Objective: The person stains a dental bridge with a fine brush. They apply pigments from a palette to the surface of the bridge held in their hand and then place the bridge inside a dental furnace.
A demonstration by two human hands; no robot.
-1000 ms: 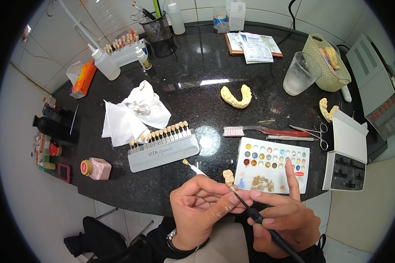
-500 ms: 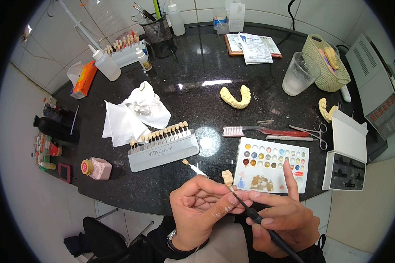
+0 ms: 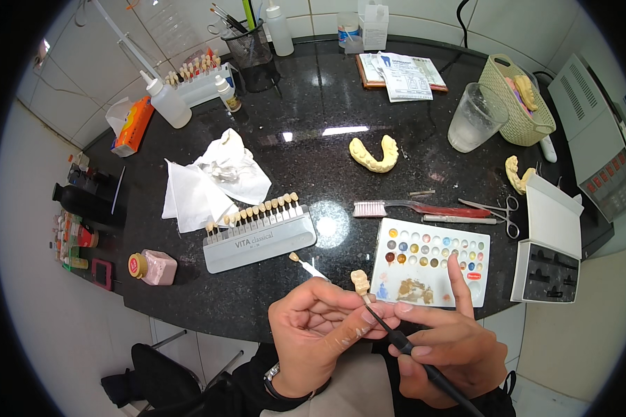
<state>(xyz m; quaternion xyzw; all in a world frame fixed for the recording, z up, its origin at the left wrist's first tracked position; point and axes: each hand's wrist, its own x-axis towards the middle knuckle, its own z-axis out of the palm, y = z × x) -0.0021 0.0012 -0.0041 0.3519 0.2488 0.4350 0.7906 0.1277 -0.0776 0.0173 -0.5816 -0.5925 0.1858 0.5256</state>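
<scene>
A small cream tooth model (image 3: 359, 281) stands upright at my fingertips, just off the near edge of the black counter (image 3: 313, 104) and close beside the white paint palette (image 3: 432, 263). My left hand (image 3: 320, 333) is curled closed, pinching the tooth model's base between thumb and fingers. My right hand (image 3: 452, 344) is wrapped around a thin black brush (image 3: 410, 354), its tip touching the tooth model from below and its handle running off toward the lower right; that hand's forefinger sticks straight up in front of the palette. Held against the view from a second ago, I see almost nothing changed: both hands sit in the same place and the tooth model and brush keep the same tilt.

Just beyond the left hand a single shade tab (image 3: 306, 265) lies on the counter, and past it a grey holder of tooth shade samples (image 3: 259, 233). Further out are crumpled white tissues (image 3: 212, 182), a red-handled brush (image 3: 417, 207), scissors (image 3: 497, 208) and a yellowish dental cast (image 3: 374, 154). At the right edge stands an open white box (image 3: 549, 250).
</scene>
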